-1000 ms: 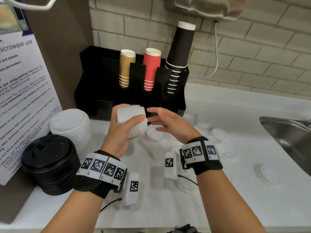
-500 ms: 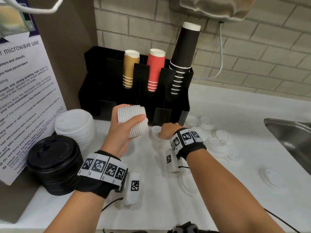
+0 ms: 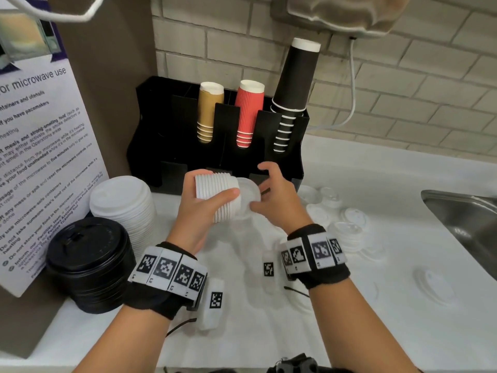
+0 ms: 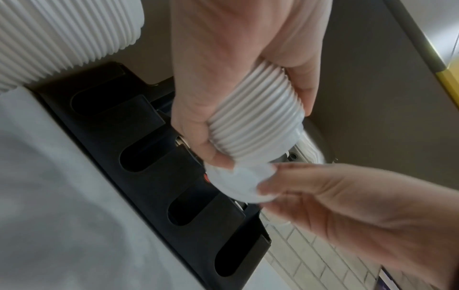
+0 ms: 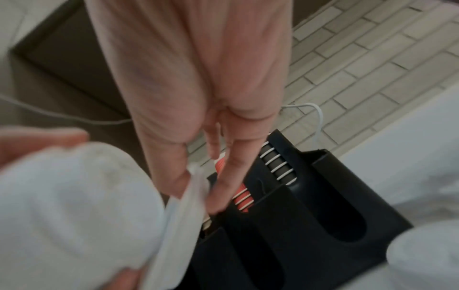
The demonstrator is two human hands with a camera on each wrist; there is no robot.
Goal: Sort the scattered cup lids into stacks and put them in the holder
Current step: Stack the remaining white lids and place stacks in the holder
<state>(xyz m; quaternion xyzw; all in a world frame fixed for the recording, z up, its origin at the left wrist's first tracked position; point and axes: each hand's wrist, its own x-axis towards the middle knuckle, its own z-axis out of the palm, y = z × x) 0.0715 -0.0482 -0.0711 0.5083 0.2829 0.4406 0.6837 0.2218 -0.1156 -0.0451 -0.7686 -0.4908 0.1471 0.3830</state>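
Observation:
My left hand grips a stack of small white lids held sideways above the counter, in front of the black holder. The same stack of small white lids fills the left wrist view. My right hand pinches a single white lid by its edge, right against the open end of the stack. That single lid touches the stack's end; in the blurred right wrist view the single lid is seen edge-on. Loose small lids lie on the counter to the right.
A tall stack of larger white lids and a stack of black lids stand at the left. The holder carries tan, red and black cups. A steel sink is at the right. One more lid lies near the front right.
My right hand went down to the counter, took one lid, and has come back up to the end of the stack. My left hand kept the stack where it was.

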